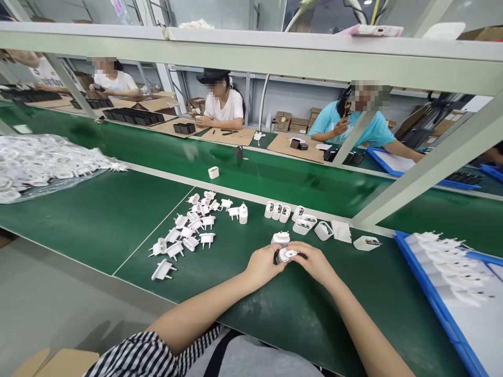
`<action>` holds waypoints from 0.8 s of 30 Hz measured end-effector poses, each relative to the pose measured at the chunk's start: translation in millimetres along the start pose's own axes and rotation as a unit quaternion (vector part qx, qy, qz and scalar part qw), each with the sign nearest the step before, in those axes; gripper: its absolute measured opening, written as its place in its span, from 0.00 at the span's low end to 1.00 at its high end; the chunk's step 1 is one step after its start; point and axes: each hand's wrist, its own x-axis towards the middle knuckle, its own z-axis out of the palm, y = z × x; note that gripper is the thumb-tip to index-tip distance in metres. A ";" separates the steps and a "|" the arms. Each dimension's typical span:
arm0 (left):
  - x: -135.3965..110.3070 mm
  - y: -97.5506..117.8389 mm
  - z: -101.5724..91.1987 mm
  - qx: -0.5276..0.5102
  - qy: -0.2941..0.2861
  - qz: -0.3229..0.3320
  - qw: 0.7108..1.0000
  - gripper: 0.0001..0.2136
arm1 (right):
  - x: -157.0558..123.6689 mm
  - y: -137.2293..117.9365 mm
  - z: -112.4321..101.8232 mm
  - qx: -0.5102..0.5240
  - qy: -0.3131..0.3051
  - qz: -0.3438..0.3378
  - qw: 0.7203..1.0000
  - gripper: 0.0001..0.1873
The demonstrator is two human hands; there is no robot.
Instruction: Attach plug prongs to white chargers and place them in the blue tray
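Observation:
Both hands meet over the green bench around one white plug charger (286, 255). My left hand (264, 268) grips its left side, and my right hand (314, 262) pinches it from the right with thumb and fingers. Part of the charger is hidden by the fingers. Just behind it stands a second white charger (280, 239) with pins on top. Several white two-pin plug caps (190, 243) lie scattered to the left, near an upright charger (243, 214). Farther back, several open white housings (302, 226) show parts inside, and another housing (366, 243) lies to the right.
A clear bag of white plug parts (47, 162) sits at far left. A blue-edged tray (432, 293) holds rows of white chargers at right. One white housing (213, 172) rests on the green belt (165, 157). A slanted post (428, 157) rises at right; co-workers sit across.

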 end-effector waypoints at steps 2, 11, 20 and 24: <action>-1.5 -1.7 -2.7 0.014 0.002 0.023 1.000 0.14 | -1.6 -2.1 2.2 -0.023 -0.002 -0.002 1.000 0.11; -3.2 11.6 -11.8 0.166 -0.076 0.048 0.982 0.15 | 2.4 -17.2 -6.0 -0.167 -0.107 -0.002 0.980 0.13; 14.6 31.9 -24.8 0.204 -0.218 -0.047 0.953 0.08 | 28.6 -42.5 -19.5 -0.237 -0.263 0.056 0.934 0.09; 20.2 27.6 -34.8 0.185 -0.246 -0.025 0.951 0.13 | 29.2 -43.1 -20.4 -0.234 -0.273 0.052 0.932 0.08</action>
